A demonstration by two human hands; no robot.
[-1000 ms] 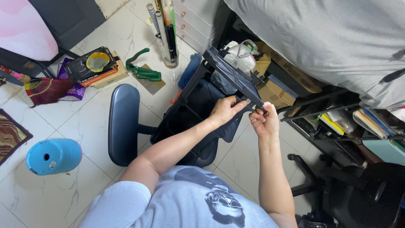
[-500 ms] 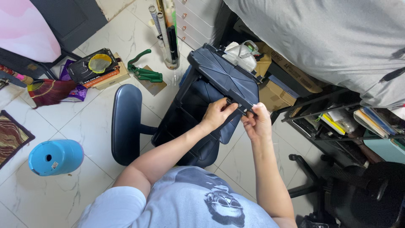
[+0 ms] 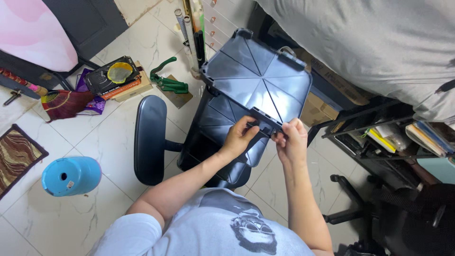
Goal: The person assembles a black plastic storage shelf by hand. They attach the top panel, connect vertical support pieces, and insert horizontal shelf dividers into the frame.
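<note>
Tiled floor point(image 3: 109, 137), black plastic panel point(image 3: 260, 80) above both hands, near edge pinched

A single head-worn camera looks steeply down, close over the arms (no second view), floor point(image 3: 95, 142) beyond.

The raised black panel point(image 3: 258, 78) hides most of the chair seat point(image 3: 215, 137) and the boxes point(image 3: 315, 106) behind it. The fingertips of both hands curl out of sight around its near edge. The rug point(image 3: 16, 154) is cut off at the left edge.
</note>
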